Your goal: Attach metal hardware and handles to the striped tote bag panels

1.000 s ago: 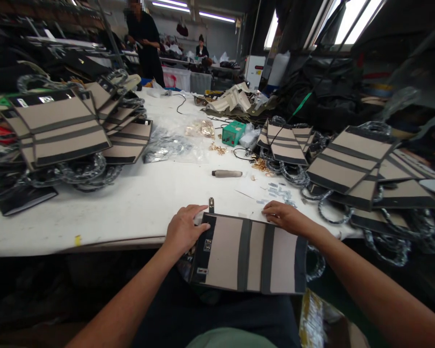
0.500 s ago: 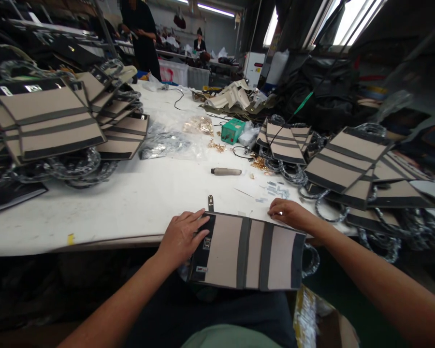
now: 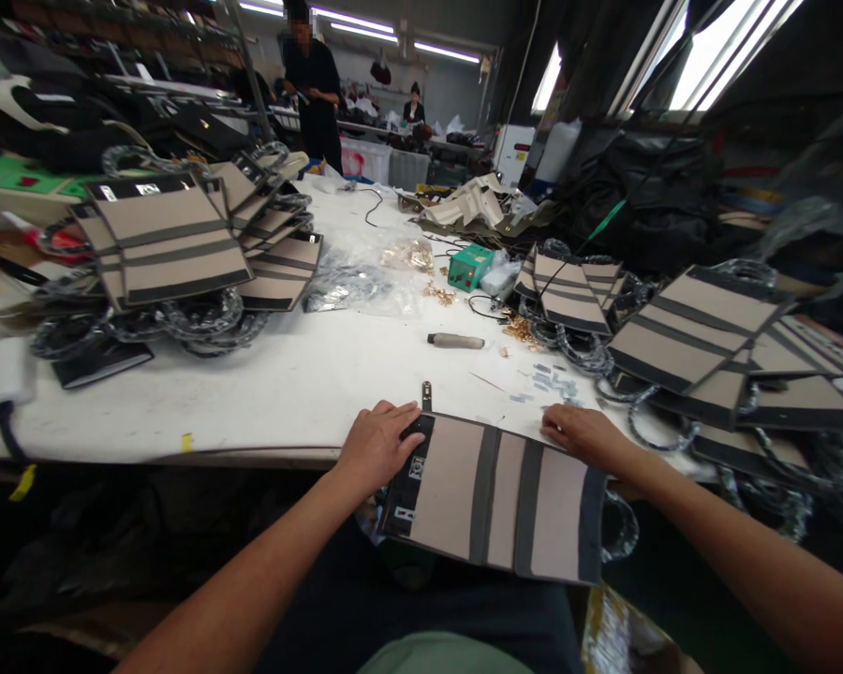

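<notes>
Overhanging the near edge of a white table [image 3: 288, 393], a beige panel [image 3: 453, 491] with dark stripes lies above a worker's lap [image 3: 464, 608], a plastic-wrapped ring [image 3: 630, 526] showing at its right end. The left hand [image 3: 380, 445] rests on the panel's far left corner, fingers slightly apart; whether it pinches the edge cannot be told. The right hand [image 3: 584, 436] is at the far edge, fingertips drawn together; whether they hold anything small cannot be seen. A dark tab [image 3: 427, 396] with metal fittings juts beyond the left hand. Farther off lie small grey pieces [image 3: 554, 382], a dark-ended rod [image 3: 456, 341] and a green box [image 3: 469, 269]. In the background, a person [image 3: 313, 89] in black stands.
</notes>
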The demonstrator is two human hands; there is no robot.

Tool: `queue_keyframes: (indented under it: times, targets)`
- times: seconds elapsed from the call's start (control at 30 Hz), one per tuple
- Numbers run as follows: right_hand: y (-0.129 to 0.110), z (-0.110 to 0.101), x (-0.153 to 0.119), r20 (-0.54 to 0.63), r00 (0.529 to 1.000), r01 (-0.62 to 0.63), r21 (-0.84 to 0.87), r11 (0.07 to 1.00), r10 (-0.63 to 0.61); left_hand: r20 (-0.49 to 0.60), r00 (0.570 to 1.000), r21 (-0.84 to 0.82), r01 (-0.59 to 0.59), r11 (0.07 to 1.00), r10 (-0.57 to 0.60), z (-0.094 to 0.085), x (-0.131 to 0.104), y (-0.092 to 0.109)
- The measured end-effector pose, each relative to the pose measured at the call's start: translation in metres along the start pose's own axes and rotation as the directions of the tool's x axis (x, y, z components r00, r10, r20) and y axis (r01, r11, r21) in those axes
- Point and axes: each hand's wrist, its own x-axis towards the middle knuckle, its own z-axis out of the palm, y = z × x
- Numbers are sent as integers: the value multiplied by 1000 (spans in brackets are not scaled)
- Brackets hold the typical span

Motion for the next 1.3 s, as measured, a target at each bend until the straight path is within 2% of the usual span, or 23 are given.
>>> queue_keyframes:
  times: [0.03, 0.1, 0.17, 0.2, 0.27, 0.33, 0.37, 0.5, 0.6, 0.73, 0.87, 1.03, 1.2, 1.3]
  targets:
    - [-11, 1, -2, -45, 997, -57, 48, 997, 59, 1, 1000, 9, -4, 1000, 4, 0, 1, 0]
    - [-44, 4, -2, -172, 967, -140, 260, 956, 188, 5, 1000, 0, -18, 1000, 18, 1, 4, 0]
    - [-88, 13, 5, -284, 918, -90, 529, 844, 277, 8, 999, -22, -34, 999, 34, 2, 6, -1]
    - [-111, 20, 12, -306, 913, -28, 617, 787, 272, 5, 999, -19, -36, 999, 36, 2, 6, -2]
    - [-150, 36, 27, -356, 922, 126, 649, 750, 153, -4, 999, 22, -35, 999, 35, 3, 6, -2]
    - [-175, 52, 44, -387, 918, 164, 575, 801, 89, -24, 999, 84, -30, 996, 32, 5, 3, -1]
    - [-181, 58, 50, -389, 917, 140, 523, 841, 89, -46, 999, 112, -23, 993, 29, 5, 1, -1]
    - [-182, 69, 63, -347, 931, 20, 357, 934, 113, -122, 992, 203, -2, 979, 27, 5, -14, 3]
    - [-177, 67, 66, -326, 941, 26, 326, 945, 86, -69, 995, 259, -47, 965, 67, 1, -20, 4]
    - [-172, 67, 76, -322, 944, 29, 315, 949, 78, 7, 995, 317, -95, 943, 98, -2, -8, 0]
    - [-168, 65, 82, -350, 934, 52, 333, 942, 72, 31, 999, 260, -48, 964, 41, 0, 11, -8]
    - [-176, 60, 66, -378, 921, 47, 346, 937, 93, 35, 998, 121, 50, 991, -55, 1, 17, -13]
    - [-196, 68, 48, -453, 879, -39, 244, 969, 150, 5, 996, 126, 85, 988, -86, 1, 14, -9]
    - [-202, 75, 47, -489, 858, -65, 202, 977, 158, -67, 995, 159, 88, 983, -78, 1, 9, -2]
